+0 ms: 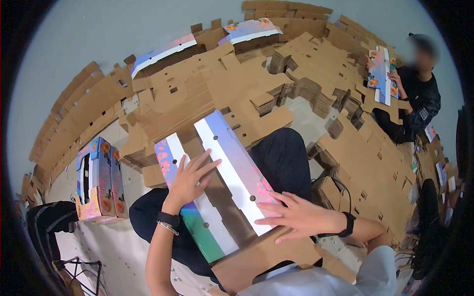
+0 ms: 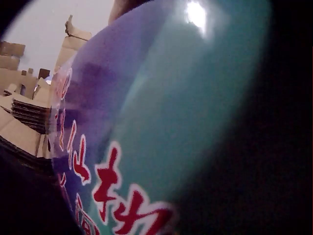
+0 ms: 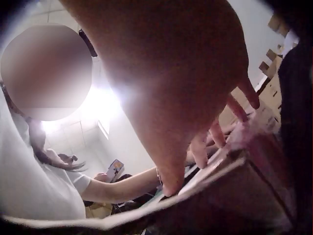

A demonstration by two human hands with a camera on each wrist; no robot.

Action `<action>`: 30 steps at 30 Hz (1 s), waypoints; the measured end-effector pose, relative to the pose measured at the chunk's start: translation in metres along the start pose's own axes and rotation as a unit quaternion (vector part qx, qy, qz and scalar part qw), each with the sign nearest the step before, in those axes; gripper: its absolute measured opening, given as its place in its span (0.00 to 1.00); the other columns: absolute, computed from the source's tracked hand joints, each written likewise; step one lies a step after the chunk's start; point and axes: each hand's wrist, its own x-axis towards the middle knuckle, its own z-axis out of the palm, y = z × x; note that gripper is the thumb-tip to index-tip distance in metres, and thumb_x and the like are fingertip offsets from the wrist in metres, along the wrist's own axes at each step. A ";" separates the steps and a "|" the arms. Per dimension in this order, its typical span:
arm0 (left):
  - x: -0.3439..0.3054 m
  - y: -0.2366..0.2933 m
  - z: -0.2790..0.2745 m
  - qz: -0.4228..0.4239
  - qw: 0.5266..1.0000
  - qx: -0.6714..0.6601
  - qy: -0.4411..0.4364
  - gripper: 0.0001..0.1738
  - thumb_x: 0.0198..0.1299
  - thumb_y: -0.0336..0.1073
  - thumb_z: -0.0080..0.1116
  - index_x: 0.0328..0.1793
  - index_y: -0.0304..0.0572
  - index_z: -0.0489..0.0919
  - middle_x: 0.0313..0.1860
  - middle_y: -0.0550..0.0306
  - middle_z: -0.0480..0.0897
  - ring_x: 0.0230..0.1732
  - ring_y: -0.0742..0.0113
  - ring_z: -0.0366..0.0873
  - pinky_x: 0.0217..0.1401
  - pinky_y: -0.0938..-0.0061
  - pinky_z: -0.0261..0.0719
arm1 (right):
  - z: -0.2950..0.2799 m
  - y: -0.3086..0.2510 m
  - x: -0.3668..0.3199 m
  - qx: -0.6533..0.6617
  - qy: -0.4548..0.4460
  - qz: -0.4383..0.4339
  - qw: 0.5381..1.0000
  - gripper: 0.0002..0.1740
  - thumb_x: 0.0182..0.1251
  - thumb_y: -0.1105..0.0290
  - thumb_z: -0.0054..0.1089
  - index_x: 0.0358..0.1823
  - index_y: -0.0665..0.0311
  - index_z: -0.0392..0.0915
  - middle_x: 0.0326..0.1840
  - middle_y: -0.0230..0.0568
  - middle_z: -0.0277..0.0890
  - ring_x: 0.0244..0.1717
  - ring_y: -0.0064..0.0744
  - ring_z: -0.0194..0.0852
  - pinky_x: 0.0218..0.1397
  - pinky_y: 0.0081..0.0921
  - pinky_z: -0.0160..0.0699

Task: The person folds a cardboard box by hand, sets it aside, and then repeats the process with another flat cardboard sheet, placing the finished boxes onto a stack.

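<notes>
A printed cardboard carton lies across the person's lap, its two white-edged top panels parted by a long gap that shows brown board inside. With fingers spread, my left hand lies over the left panel, and some fingertips reach the white strip of the right panel. My right hand rests flat on the near end of that right panel, fingers straight. The left wrist view shows the carton's purple and green side with red lettering. In the right wrist view the right hand reaches down onto the carton's edge.
Stacks of flat brown cardboard surround the person in front and to the right. Folded printed cartons stand on the floor at left. Another person sits at the right holding a printed carton. A black stand is at lower left.
</notes>
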 end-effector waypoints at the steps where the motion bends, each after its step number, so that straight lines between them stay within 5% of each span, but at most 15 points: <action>1: 0.000 0.002 -0.002 -0.004 1.000 -0.007 0.001 0.32 0.58 0.33 0.56 0.70 0.70 0.68 0.75 0.61 0.59 0.69 0.57 0.64 0.76 0.43 0.43 | -0.006 0.002 0.006 -0.039 -0.003 -0.001 0.999 0.36 0.61 0.44 0.55 0.70 0.46 0.61 0.72 0.48 0.55 0.71 0.55 0.50 0.68 0.46 0.57; 2: 0.000 0.003 -0.004 -0.008 1.000 -0.014 0.002 0.32 0.58 0.32 0.57 0.69 0.70 0.68 0.75 0.61 0.59 0.68 0.57 0.65 0.76 0.43 0.44 | -0.008 0.006 0.013 -0.036 -0.004 0.000 0.999 0.36 0.61 0.44 0.55 0.70 0.46 0.61 0.72 0.48 0.55 0.71 0.55 0.50 0.68 0.46 0.57; 4: 0.001 0.005 -0.005 -0.008 1.000 -0.014 0.004 0.33 0.57 0.31 0.57 0.69 0.70 0.68 0.75 0.61 0.60 0.68 0.57 0.66 0.75 0.43 0.44 | -0.008 0.014 0.032 -0.061 0.063 -0.039 0.995 0.30 0.63 0.49 0.55 0.64 0.51 0.68 0.57 0.43 0.68 0.58 0.42 0.66 0.57 0.35 0.64; 7: 0.000 0.005 -0.004 -0.011 1.000 -0.015 0.013 0.33 0.56 0.30 0.57 0.69 0.70 0.69 0.74 0.61 0.61 0.67 0.57 0.67 0.75 0.43 0.45 | -0.001 0.019 0.066 -0.111 0.070 -0.077 0.988 0.25 0.64 0.52 0.54 0.59 0.54 0.71 0.45 0.39 0.67 0.47 0.33 0.69 0.47 0.30 0.65; 14: 0.000 0.005 -0.008 -0.018 0.999 -0.037 0.032 0.40 0.48 0.25 0.58 0.71 0.64 0.66 0.76 0.55 0.58 0.69 0.51 0.63 0.75 0.47 0.48 | -0.008 0.023 0.100 -0.109 0.097 -0.093 0.985 0.14 0.65 0.54 0.54 0.30 0.57 0.74 0.24 0.35 0.72 0.27 0.34 0.77 0.34 0.28 0.73; 18: -0.002 0.002 -0.012 -0.030 0.991 -0.083 0.100 0.42 0.42 0.24 0.54 0.71 0.54 0.66 0.75 0.46 0.57 0.73 0.46 0.55 0.74 0.55 0.52 | -0.033 0.034 0.085 -0.078 0.162 -0.022 0.983 0.14 0.65 0.56 0.54 0.29 0.57 0.73 0.20 0.36 0.72 0.20 0.37 0.76 0.24 0.30 0.75; 23: -0.024 -0.004 -0.032 -0.111 0.968 -0.114 0.196 0.35 0.42 0.25 0.47 0.64 0.47 0.72 0.71 0.47 0.61 0.75 0.48 0.53 0.76 0.58 0.48 | -0.076 0.060 0.044 0.081 0.158 0.197 0.964 0.12 0.66 0.56 0.54 0.34 0.56 0.71 0.20 0.41 0.72 0.23 0.44 0.75 0.26 0.35 0.72; 25: -0.044 -0.012 -0.044 -0.146 0.955 -0.128 0.224 0.35 0.42 0.24 0.45 0.64 0.47 0.72 0.71 0.49 0.61 0.75 0.51 0.53 0.75 0.59 0.50 | -0.079 0.077 0.025 0.154 0.135 0.317 0.926 0.15 0.65 0.59 0.55 0.49 0.53 0.68 0.27 0.43 0.75 0.30 0.45 0.77 0.32 0.34 0.71; 27: -0.071 -0.021 -0.058 -0.180 0.937 -0.174 0.243 0.35 0.46 0.25 0.44 0.67 0.46 0.68 0.71 0.52 0.61 0.74 0.56 0.55 0.74 0.62 0.53 | -0.059 0.103 0.009 0.226 0.241 0.246 0.911 0.23 0.65 0.61 0.57 0.59 0.57 0.64 0.34 0.45 0.79 0.34 0.40 0.79 0.37 0.31 0.73; 28: -0.085 -0.024 -0.056 -0.230 0.889 -0.283 0.276 0.36 0.52 0.26 0.44 0.72 0.44 0.61 0.72 0.54 0.61 0.73 0.61 0.57 0.72 0.65 0.55 | -0.047 0.118 0.002 0.226 0.242 0.246 0.911 0.23 0.65 0.61 0.57 0.59 0.57 0.64 0.34 0.45 0.79 0.34 0.40 0.79 0.37 0.31 0.73; 30: -0.113 -0.029 -0.053 -0.268 0.837 -0.365 0.306 0.38 0.54 0.25 0.46 0.75 0.43 0.55 0.70 0.51 0.62 0.65 0.65 0.64 0.67 0.69 0.63 | -0.028 0.140 -0.008 0.256 0.247 0.223 0.908 0.26 0.66 0.61 0.59 0.60 0.68 0.66 0.38 0.33 0.74 0.39 0.19 0.67 0.42 0.20 0.68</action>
